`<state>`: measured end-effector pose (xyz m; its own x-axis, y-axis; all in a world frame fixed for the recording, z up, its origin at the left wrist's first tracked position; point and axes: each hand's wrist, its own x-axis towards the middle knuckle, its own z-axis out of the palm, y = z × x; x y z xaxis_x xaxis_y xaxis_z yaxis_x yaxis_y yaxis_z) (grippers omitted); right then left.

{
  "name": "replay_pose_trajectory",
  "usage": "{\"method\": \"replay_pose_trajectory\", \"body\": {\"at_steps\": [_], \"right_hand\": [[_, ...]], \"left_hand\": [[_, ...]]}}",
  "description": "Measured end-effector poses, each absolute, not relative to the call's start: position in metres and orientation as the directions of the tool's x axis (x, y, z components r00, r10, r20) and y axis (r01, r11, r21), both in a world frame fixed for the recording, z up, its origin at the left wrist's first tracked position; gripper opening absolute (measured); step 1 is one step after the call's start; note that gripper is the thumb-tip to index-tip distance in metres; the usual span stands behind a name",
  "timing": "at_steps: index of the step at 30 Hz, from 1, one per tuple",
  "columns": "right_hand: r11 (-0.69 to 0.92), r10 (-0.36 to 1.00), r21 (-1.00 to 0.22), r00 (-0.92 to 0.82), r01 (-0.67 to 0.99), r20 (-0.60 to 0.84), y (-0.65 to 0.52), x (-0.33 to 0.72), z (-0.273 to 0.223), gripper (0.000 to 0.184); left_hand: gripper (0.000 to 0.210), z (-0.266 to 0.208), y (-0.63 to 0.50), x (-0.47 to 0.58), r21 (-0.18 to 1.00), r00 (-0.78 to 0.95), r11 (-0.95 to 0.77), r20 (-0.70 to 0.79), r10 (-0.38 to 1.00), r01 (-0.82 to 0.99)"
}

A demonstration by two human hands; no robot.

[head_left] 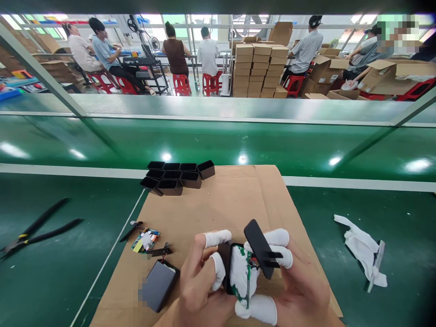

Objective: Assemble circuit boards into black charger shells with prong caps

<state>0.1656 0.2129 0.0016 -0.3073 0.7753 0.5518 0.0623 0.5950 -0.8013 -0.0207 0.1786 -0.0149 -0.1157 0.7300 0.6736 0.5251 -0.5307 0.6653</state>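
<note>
My left hand [199, 277], white cots on its fingertips, is closed around a black plastic housing [224, 256]. A green circuit board [240, 272] smeared with white filler sits at the housing's open side; how far in it goes, I cannot tell. My right hand [301, 281], also in finger cots, pinches a black end cover [257, 243] with two dark prongs, while its thumb touches the board's lower edge. Red and dark wiring shows between cover and board. Left of my hands lie a dark grey rectangular block [158, 285] and another circuit board [146, 239] with black end pieces.
Black open-topped housings [170, 185] stand grouped at the back of the cardboard sheet [235, 200]. Black-handled pliers [37, 227] lie far left. Crumpled white material [361, 250] and a metal strip [377, 265] lie right. Beyond the bench, people sit near stacked cartons [260, 68].
</note>
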Motion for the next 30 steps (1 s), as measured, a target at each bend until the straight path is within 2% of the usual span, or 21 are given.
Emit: {"method": "replay_pose_trajectory", "body": {"at_steps": [8, 14, 19, 24, 30], "right_hand": [[0.589, 0.769, -0.807, -0.329, 0.034, 0.547, 0.216, 0.160, 0.010, 0.055], [0.619, 0.760, -0.783, -0.292, 0.055, 0.580, 0.218, 0.156, 0.017, 0.045], [0.602, 0.765, -0.797, -0.315, 0.043, 0.561, 0.215, 0.157, 0.009, 0.046], [0.610, 0.758, -0.788, -0.352, 0.085, 0.549, 0.214, 0.158, 0.008, 0.037], [0.615, 0.780, -0.761, -0.299, 0.206, 0.550, 0.217, 0.161, 0.010, 0.038]], "left_hand": [[0.026, -0.019, 0.178, -0.015, 0.688, -0.151, -0.514, 0.661, 0.735, 0.513], [0.024, -0.013, 0.178, -0.028, 0.622, 0.036, -0.548, 0.642, 0.766, 0.560], [0.027, -0.014, 0.180, -0.017, 0.660, -0.112, -0.548, 0.685, 0.720, 0.513], [0.029, -0.017, 0.178, -0.011, 0.670, -0.125, -0.546, 0.681, 0.721, 0.503], [0.030, -0.011, 0.178, -0.016, 0.773, -0.100, -0.455, 0.546, 0.832, 0.441]]}}
